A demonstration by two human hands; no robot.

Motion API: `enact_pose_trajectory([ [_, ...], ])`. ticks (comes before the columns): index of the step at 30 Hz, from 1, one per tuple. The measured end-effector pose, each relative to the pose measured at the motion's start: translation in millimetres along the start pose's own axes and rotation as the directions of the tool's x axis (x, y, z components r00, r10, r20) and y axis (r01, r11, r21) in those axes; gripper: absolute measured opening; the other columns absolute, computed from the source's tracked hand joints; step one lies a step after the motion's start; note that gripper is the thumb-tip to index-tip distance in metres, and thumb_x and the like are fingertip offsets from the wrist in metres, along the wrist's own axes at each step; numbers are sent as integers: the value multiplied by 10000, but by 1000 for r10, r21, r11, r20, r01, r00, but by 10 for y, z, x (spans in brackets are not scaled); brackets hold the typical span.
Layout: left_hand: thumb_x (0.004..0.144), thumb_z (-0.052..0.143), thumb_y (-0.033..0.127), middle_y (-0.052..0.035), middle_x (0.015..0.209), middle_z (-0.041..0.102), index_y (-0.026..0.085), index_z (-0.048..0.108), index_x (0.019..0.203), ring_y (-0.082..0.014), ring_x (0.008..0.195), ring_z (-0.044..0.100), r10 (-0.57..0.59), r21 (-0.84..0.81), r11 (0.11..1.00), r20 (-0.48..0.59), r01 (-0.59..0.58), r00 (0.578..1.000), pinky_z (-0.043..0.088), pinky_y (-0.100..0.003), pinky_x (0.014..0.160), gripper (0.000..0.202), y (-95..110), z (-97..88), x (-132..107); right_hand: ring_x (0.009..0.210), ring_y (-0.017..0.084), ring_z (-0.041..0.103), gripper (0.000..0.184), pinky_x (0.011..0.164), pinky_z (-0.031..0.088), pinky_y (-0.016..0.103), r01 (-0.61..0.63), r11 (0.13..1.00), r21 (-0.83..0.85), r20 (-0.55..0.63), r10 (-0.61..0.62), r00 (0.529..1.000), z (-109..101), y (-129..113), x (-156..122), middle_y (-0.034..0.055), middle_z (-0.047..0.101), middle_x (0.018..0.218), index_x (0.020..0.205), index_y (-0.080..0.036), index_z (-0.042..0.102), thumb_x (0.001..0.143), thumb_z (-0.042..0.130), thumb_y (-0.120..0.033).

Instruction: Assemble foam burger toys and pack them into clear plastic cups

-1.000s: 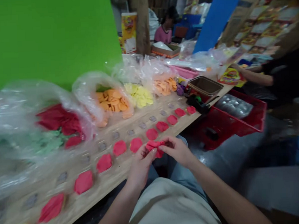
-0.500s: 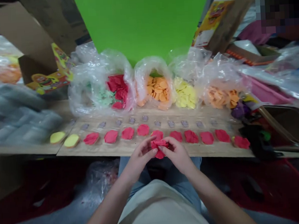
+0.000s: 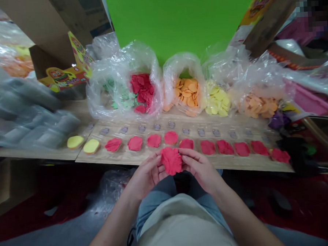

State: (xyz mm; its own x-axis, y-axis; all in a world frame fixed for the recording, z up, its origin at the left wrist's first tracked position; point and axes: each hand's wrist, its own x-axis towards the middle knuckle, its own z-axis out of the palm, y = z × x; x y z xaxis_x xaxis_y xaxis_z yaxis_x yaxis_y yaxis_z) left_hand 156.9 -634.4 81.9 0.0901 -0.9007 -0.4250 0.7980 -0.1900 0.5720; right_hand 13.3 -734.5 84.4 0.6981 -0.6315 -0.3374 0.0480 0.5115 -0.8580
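Between both hands, just off the table's front edge, is a soft red piece (image 3: pixel 171 161) with wavy edges. My left hand (image 3: pixel 148 173) is closed on its left side, and my right hand (image 3: pixel 198 168) grips its right side. Beyond them runs a row of clear plastic trays along the table (image 3: pixel 122 159). Several hold similar red pieces, such as the red piece (image 3: pixel 134 143) left of my hands and the red piece (image 3: pixel 225 147) to the right. Two yellow discs (image 3: pixel 91 146) sit at the row's left end without red on top.
Behind the row stand clear bags of red pieces (image 3: pixel 142 89), orange discs (image 3: pixel 187 92), yellow pieces (image 3: pixel 217 101) and pale orange pieces (image 3: pixel 259 105). A printed carton (image 3: pixel 65 77) and blurred stacked plastic trays (image 3: pixel 40 122) are left. A green panel (image 3: pixel 183 23) rises behind.
The red piece, bunched between my fingers before, is now spread out and faces up. My hands have moved slightly apart around it. The whole view has shifted, so the table appears farther right.
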Motion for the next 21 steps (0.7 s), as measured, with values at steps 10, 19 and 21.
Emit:
enact_pose_trajectory([
  [10, 700, 654, 244, -39, 801, 642, 136, 634, 882, -137, 708, 571, 341, 591, 778, -112, -213, 933, 458, -249, 671, 212, 121, -354, 169, 675, 139, 559, 241, 612, 457, 260, -7, 862, -507, -66, -31, 997, 279, 111, 338, 11, 616, 752, 858, -178, 611, 746, 602, -391],
  [19, 687, 673, 314, -41, 845, 649, 156, 599, 1018, -137, 749, 595, 421, 338, 896, -434, -289, 797, 461, -253, 697, 374, 770, -1310, -299, 562, 102, 526, 209, 512, 433, 223, 43, 871, -489, 311, 128, 942, 1329, 362, 1309, -22, 566, 681, 894, -166, 555, 748, 550, -316],
  [21, 673, 683, 329, -55, 883, 659, 150, 593, 1034, -149, 769, 608, 498, 414, 855, -494, -312, 712, 469, -270, 715, 413, 963, -1589, -404, 563, 102, 530, 201, 505, 412, 214, 118, 830, -544, 373, 114, 921, 1685, 494, 1584, -22, 579, 684, 914, -168, 560, 746, 537, -276],
])
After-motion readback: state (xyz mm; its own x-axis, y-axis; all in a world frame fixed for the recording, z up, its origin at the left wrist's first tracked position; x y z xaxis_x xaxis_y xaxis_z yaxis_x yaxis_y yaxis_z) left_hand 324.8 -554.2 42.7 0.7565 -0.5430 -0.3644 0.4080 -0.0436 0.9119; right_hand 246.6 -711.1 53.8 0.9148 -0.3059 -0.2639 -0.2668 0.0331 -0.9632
